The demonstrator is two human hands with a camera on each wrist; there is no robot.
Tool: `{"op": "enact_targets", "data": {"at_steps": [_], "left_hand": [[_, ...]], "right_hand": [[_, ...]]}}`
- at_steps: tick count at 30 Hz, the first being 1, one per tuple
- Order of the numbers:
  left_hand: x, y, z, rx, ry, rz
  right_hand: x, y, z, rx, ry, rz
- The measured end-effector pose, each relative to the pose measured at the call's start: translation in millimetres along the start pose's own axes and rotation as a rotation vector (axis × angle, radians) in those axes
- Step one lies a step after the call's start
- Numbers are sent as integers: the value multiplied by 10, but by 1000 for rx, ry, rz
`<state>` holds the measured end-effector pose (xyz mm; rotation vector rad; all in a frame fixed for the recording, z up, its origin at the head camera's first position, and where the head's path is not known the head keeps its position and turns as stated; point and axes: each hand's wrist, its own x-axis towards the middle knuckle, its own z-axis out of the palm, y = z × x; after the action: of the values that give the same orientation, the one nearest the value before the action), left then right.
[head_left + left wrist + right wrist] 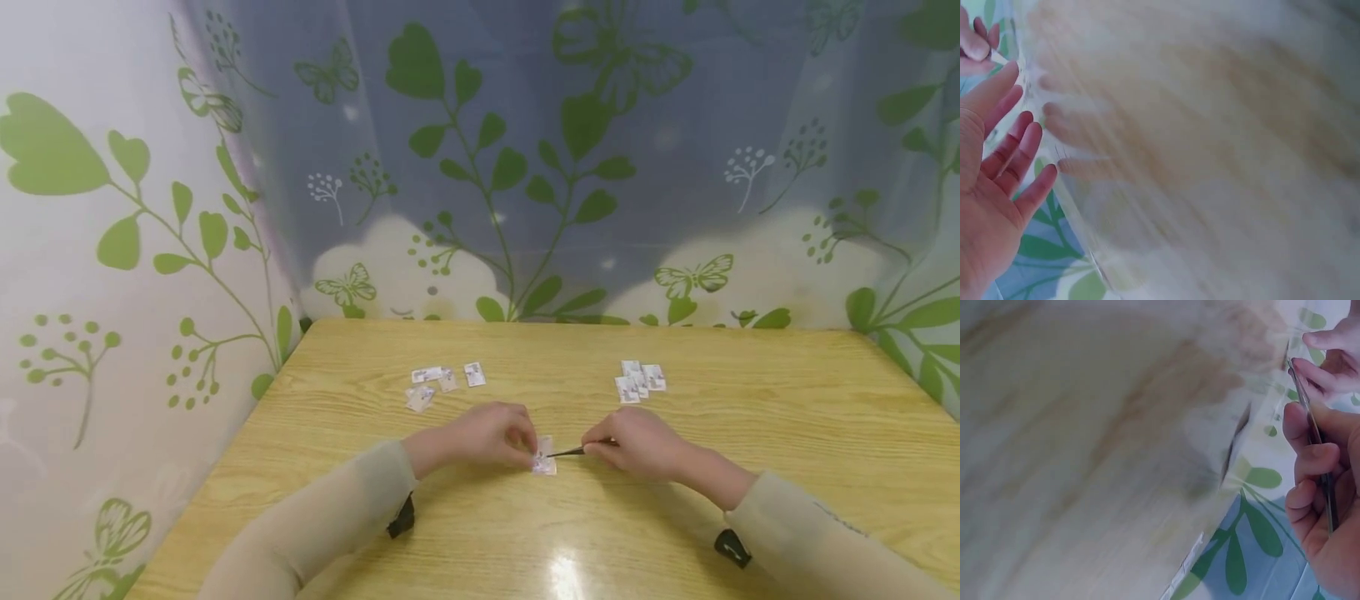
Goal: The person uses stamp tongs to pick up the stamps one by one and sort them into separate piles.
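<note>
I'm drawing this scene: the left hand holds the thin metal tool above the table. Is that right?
Not quite: the head view shows the right hand, not the left hand, holding the thin metal tool above the table.

A small, screened-off indoor corner; whether it is belonging to a home or to another kind of building, the views are not settling. Patterned cloth (675,167) is hanging like curtains, largely blue-grey and white behind the table (795,400) and pale along the left side. It is carrying a decorative print of green leaves (415,62), berry sprigs (87,371) and butterflies (345,285), which is lending the place a domestic look. The table is standing close against the cloth and is showing a yellow wood-grain top. A bright patch of glare (564,575) is shining on its glossy surface, toward the viewer's side.
</note>
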<state>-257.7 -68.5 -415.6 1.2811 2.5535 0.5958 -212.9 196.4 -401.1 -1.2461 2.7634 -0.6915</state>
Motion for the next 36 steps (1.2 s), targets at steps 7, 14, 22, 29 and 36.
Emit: {"op": "enact_targets", "data": {"at_steps": [7, 14, 22, 29, 36], "left_hand": [[-78, -181, -194, -21, 86, -47], [-69, -548, -460, 15, 192, -163], [-89, -943, -475, 2, 241, -301], [-78, -986, -447, -22, 226, -268], [-17, -987, -430, 8, 213, -296]], "right_hand": [[-136, 18, -154, 63, -18, 36], [-357, 71, -400, 65, -11, 121], [-627, 166, -587, 138, -10, 221], [-886, 310, -633, 275, -26, 249], [-1141, 422, -616, 351, -29, 258]]}}
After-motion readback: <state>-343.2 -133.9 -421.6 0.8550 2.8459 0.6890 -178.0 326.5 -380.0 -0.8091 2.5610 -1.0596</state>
